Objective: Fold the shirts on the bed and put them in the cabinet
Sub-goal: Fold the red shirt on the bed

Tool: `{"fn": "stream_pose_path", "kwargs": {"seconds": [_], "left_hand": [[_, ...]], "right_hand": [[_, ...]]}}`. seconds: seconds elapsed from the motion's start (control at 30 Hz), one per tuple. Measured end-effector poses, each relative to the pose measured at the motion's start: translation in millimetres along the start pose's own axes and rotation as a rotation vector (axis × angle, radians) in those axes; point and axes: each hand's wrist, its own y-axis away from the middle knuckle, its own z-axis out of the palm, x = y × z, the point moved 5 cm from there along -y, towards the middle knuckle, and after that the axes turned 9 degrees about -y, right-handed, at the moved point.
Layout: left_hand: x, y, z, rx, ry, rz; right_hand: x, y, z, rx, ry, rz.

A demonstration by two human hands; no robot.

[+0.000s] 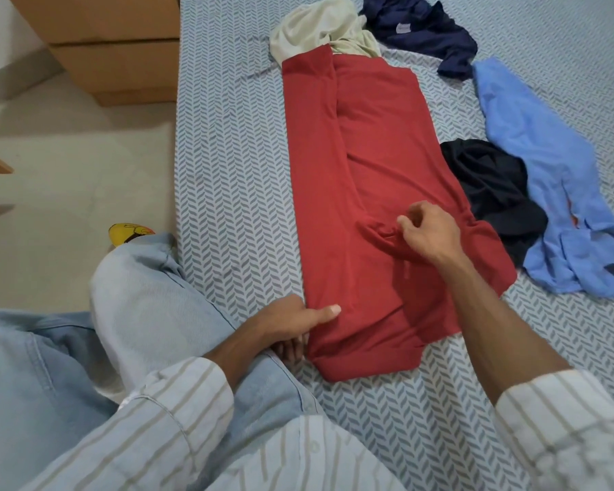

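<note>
the red shirt (369,178) lies lengthwise on the bed (227,171), sides folded in, stretching away from the left hand (291,322), whose grip pinches its near corner, thumb on top. the right hand (428,235), further up the shirt, has a bunched fold at its curled fingertips. it looks soft, light and limp, so it is best taken by the edges and corners.

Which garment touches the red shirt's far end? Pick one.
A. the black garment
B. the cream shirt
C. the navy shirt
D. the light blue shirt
B: the cream shirt lies bunched against the far end of the red shirt; the navy shirt lies farther right.
</note>
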Motion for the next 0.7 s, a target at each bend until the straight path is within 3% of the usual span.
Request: {"fn": "stream_pose_path", "kwargs": {"seconds": [0.1, 0.2, 0.27, 0.4, 0.47, 0.6, 0.7], "left_hand": [[-1, -6, 0, 0.028, -0.021, 0.015], [-4, -9, 1, -0.039, 0.001, 0.013], [-4, -11, 1, -0.075, 0.027, 0.013], [-4, -13, 1, -0.120, 0.052, 0.014], [-4, -13, 1, -0.136, 0.065, 0.010], [-3, -12, 0, -0.138, 0.083, 0.005], [-1, -11, -3, -0.118, 0.024, -0.004]], "right_hand": [[1, -18, 8, -0.147, 0.037, 0.140], [6, -25, 8, -0.188, 0.010, 0.147], [7, -28, 4, -0.134, -0.027, 0.109], [6, -30, -13, 0.127, -0.138, 0.017], [8, -33, -11, 0.140, -0.100, 0.017], [6, -29, 4, 0.128, 0.136, 0.042], [-16, -19, 10, 0.291, 0.384, -0.196]]}}
